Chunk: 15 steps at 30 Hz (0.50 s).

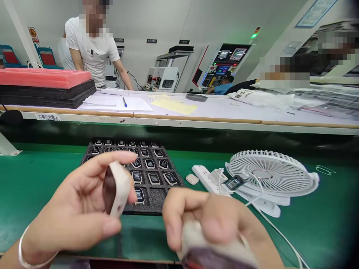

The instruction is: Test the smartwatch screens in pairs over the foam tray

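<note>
Two-handed work now, and light pressure on the rims, off any dark face, looks like the safest handling. Left hand [81,201], half-curled, palm turned inward, has a pale watch case [122,186] on edge between thumb and fingers, before the foam tray [153,208]. Right hand [221,220], tightly curled, knuckles up, grips a blurred pale device [192,234], dark side low.

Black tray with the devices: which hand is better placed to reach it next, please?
Probably the left hand: its fingertips overlap the black tray in this view, while it pinches a pale-rimmed device. The right hand sits lower, curled around a blurred pale item.
</note>
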Each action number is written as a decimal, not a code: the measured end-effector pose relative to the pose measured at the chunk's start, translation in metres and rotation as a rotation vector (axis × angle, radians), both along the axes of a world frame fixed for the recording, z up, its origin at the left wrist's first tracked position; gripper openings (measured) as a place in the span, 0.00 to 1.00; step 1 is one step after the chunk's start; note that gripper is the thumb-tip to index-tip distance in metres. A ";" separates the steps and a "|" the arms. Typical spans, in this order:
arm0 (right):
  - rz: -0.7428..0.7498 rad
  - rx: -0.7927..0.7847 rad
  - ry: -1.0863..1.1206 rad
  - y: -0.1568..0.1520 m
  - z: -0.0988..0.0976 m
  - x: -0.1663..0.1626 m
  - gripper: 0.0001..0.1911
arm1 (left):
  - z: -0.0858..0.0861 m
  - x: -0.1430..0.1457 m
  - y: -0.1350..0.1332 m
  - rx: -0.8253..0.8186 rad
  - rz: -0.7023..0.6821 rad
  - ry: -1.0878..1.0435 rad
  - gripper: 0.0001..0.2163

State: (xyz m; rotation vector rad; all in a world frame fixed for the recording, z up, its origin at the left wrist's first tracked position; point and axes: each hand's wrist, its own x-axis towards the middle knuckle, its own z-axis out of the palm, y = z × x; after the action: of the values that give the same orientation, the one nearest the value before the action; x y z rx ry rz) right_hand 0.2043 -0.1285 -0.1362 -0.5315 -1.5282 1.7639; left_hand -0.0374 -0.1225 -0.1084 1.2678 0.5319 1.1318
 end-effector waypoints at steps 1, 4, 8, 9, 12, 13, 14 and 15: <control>0.043 -0.012 0.074 0.011 0.002 -0.002 0.24 | 0.004 0.003 0.008 0.018 0.041 0.016 0.25; 0.037 -0.010 0.231 0.043 0.007 -0.009 0.27 | 0.005 0.010 0.033 0.051 0.161 0.082 0.28; -0.059 -0.070 0.302 0.070 0.003 -0.017 0.25 | -0.008 0.013 0.059 0.024 0.216 0.128 0.25; -0.071 -0.099 0.300 0.074 0.000 -0.018 0.25 | -0.011 0.014 0.064 0.009 0.236 0.135 0.24; -0.080 -0.187 0.274 0.083 -0.010 -0.020 0.24 | -0.021 0.016 0.077 -0.034 0.295 0.160 0.22; -0.076 -0.217 0.261 0.086 -0.013 -0.020 0.24 | -0.023 0.018 0.080 -0.051 0.298 0.173 0.21; -0.071 -0.247 0.248 0.088 -0.016 -0.021 0.24 | -0.026 0.019 0.082 -0.069 0.292 0.187 0.21; -0.063 -0.275 0.238 0.090 -0.018 -0.021 0.23 | -0.028 0.021 0.084 -0.089 0.281 0.203 0.20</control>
State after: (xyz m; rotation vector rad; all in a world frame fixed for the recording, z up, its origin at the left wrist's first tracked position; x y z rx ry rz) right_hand 0.1831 -0.0390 -0.1547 -0.4768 -1.1028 1.9245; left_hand -0.0163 -0.0380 -0.1366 1.2642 0.9251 1.2014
